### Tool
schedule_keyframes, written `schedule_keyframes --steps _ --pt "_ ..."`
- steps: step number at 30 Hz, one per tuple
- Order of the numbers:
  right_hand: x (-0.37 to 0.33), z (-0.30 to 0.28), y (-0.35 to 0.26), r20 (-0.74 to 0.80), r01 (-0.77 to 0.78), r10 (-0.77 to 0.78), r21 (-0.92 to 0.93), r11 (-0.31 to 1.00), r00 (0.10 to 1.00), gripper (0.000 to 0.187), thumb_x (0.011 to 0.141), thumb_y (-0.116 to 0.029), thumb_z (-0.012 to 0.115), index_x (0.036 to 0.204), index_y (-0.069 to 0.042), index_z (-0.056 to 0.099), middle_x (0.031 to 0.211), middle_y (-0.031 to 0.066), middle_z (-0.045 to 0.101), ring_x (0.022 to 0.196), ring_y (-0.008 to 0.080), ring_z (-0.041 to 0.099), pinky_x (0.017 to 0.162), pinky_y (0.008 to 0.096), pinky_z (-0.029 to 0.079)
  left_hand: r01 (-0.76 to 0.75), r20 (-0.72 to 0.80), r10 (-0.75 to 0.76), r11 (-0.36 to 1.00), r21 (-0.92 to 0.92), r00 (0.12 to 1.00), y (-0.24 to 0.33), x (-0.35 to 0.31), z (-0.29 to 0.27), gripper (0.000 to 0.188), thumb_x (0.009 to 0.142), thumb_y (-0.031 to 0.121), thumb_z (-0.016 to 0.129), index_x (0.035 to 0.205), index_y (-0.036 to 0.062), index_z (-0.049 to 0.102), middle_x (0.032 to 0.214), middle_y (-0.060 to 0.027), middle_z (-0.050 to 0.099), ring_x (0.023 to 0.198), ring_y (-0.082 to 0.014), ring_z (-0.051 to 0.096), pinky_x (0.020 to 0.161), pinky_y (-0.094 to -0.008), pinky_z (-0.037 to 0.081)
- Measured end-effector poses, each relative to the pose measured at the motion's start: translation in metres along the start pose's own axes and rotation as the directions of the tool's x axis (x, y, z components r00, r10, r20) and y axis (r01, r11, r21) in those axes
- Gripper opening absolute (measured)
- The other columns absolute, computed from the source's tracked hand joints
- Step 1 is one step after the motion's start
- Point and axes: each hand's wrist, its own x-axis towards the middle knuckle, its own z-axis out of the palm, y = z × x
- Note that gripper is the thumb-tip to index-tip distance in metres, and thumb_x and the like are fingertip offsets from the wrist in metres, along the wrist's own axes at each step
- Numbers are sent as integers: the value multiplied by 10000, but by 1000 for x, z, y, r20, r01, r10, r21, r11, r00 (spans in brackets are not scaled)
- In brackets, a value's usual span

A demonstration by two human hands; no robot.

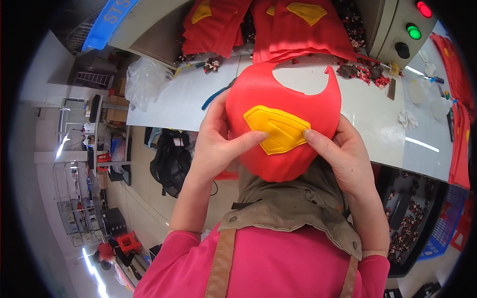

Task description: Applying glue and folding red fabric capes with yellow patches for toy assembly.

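Observation:
Just above my lap, I hold a red bib (258, 92) in both hands, its curved neck opening at the far end. A yellow shield-shaped emblem (283, 130) sits on its front. My left hand (218, 136) is closed on the bib's left edge, with the thumb pressed on the emblem. My right hand (343, 149) grips the right edge, thumb on the emblem's right corner. The fingers behind the bib are hidden. Beside it to the left, a blue-handled tool (214, 98) lies on the white worktable (171, 107), partly covered by my left hand and the bib.
Stacked red bibs (303, 37) lie at the back, with dark and red scraps (367, 74) around them. A control panel (405, 37) with red and green lights stands back right. More bibs (454, 69) lie far right. A clear plastic bag (144, 82) rests on the left.

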Motion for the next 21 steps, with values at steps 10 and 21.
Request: schedule_keyframes --steps 10,21 --pt "11 -12 22 -36 -60 65 127 990 997 431 932 -138 637 1304 31 502 1271 124 597 1184 192 563 1033 332 431 112 42 -117 988 106 992 13 -4 -2 601 832 70 746 1344 -20 444 1228 -105 598 1139 -168 579 989 -317 469" --pt "35 -12 10 -22 -78 90 326 942 996 444 966 -171 591 1326 50 454 1280 149 573 1189 207 565 1023 346 463 258 155 -229 944 -206 961 50 0 7 541 878 60 667 1357 -10 426 1185 -117 626 1084 -151 611 954 -300 485"
